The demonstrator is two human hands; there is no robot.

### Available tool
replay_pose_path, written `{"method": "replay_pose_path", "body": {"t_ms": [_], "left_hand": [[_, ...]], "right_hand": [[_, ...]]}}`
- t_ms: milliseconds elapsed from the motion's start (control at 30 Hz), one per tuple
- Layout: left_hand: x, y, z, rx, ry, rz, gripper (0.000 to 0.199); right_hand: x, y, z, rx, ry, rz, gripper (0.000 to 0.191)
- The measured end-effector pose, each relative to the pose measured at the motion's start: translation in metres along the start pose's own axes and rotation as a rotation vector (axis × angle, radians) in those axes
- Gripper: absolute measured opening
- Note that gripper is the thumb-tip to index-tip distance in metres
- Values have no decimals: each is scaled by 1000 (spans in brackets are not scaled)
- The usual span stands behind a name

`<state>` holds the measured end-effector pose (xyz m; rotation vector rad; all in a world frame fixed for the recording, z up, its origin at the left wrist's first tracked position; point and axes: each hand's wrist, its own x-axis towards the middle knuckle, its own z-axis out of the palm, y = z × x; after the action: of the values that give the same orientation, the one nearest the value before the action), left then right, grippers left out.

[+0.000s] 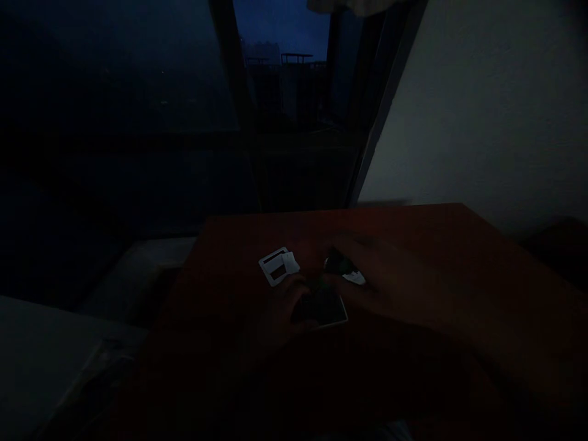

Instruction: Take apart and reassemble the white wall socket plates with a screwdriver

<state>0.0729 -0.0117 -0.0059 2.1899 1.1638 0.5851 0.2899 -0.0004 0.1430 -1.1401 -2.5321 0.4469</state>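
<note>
The view is very dark. My left hand (282, 309), fingers curled, grips the left side of a dark flat rectangular piece with a thin pale edge (325, 308), low over the red-brown table (220, 269). To the right, my right hand (381, 269) has its thumb and fingers closed around a small dark piece with whitish parts (339, 263); its kind is too dim to tell. A dark greenish patch lies between the two pieces. Just beyond my left hand is a white frame-like card with cut-out openings (267, 267), partly covered by a small white piece (290, 262).
Beyond the table's far edge stands a dark-framed window (294, 144) with a dim blue sky. A pale wall (478, 110) rises at the right. On the left, a light ledge (160, 254) lies beside the table.
</note>
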Motion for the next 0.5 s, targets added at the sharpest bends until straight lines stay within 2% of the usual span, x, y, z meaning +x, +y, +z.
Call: {"method": "replay_pose_path", "body": {"t_ms": [200, 333, 500], "left_hand": [[5, 3, -5, 28, -40, -18, 43], [6, 5, -7, 79, -77, -17, 44], [3, 4, -7, 110, -63, 7, 47]], "right_hand": [[2, 5, 2, 45, -5, -25, 13], [-5, 11, 2, 104, 24, -63, 17], [-14, 21, 1, 143, 76, -29, 23]]}}
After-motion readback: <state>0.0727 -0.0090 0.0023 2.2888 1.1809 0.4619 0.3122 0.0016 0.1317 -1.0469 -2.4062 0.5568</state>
